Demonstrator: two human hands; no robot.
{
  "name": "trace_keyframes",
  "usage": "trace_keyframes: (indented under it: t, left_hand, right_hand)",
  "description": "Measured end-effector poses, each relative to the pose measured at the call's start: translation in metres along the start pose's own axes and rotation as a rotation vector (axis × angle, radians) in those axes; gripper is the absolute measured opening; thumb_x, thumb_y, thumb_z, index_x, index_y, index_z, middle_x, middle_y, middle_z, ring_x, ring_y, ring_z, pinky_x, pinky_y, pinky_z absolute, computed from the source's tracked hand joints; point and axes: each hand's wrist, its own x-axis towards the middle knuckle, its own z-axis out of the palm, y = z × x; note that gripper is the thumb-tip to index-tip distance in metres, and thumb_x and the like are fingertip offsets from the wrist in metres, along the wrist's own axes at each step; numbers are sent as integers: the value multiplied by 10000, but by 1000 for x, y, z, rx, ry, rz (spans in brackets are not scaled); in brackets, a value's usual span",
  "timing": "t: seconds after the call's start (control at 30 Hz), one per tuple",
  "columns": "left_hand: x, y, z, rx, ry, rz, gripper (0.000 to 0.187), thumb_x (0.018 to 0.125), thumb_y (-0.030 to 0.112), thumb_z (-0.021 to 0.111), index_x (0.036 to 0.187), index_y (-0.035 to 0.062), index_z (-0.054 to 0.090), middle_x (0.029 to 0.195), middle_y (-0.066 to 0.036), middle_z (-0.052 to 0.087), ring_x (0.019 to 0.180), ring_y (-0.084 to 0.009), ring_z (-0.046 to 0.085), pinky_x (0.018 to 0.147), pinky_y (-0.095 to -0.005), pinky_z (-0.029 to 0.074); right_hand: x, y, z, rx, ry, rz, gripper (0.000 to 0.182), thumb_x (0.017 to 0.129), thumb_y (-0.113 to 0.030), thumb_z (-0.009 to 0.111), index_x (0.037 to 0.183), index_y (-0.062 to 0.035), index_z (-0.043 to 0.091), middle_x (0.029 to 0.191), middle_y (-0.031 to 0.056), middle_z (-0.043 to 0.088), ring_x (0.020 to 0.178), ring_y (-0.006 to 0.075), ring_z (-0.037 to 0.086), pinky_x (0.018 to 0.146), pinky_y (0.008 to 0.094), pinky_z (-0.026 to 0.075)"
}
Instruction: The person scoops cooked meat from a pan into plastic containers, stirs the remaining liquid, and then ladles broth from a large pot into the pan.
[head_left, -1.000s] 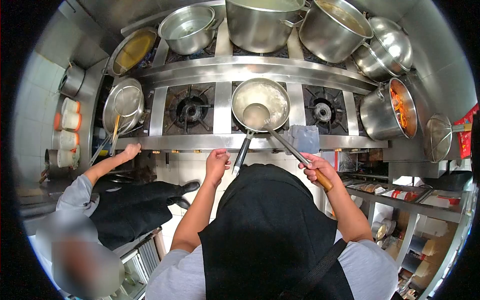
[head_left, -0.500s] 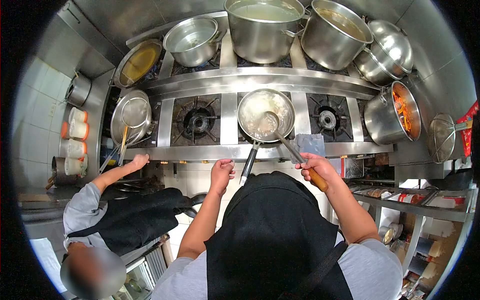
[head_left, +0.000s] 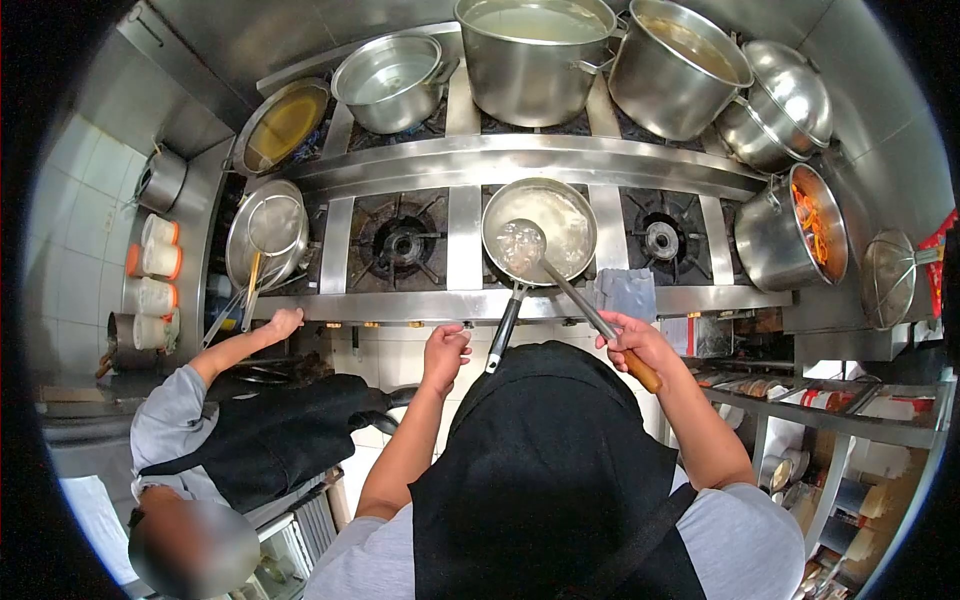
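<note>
My right hand [head_left: 637,347] is wrapped round the wooden handle of a long metal ladle [head_left: 585,305]. The ladle's bowl rests in a pan [head_left: 578,262] of cloudy liquid on the middle front burner. Left of the pan's black handle [head_left: 505,330], my left hand [head_left: 447,355] hovers in front of the stove edge, its fingers curled and not touching the handle. Whether those fingers hold something small cannot be made out. A folded grey cloth [head_left: 626,294] lies on the stove's front edge near my right hand.
Large pots [head_left: 535,85] line the back burners. A steel pot with orange strips [head_left: 775,235] stands at the right. At the left, a co-worker's hand [head_left: 287,321] is by the stove edge, near a bowl with a strainer [head_left: 240,235]. White tubs [head_left: 160,260] stand beyond.
The ladle's bowl has moved left within the pan, and more of the cloudy liquid shows at the right. My left hand has hardly moved.
</note>
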Motion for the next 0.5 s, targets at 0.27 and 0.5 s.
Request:
trace_keyframes:
  t: [0.27, 0.5]
  left_hand:
    - [3, -6, 16, 52, -25, 5, 339, 951, 169, 740, 1246, 42, 632, 997, -61, 686, 816, -152, 679, 674, -309, 555]
    - [15, -11, 29, 345, 20, 200, 354, 908, 169, 747, 1215, 20, 652, 986, -92, 724, 828, -180, 699, 718, -327, 561]
  right_hand:
    - [-23, 18, -5, -253, 30, -69, 838, 800, 136, 596, 1591, -63, 405, 1038, 98, 685, 580, 129, 600, 493, 256, 509]
    - [-50, 38, -6, -465, 121, -64, 889, 818, 164, 591, 1628, -152, 403, 1052, 37, 670, 596, 88, 569, 512, 242, 502]
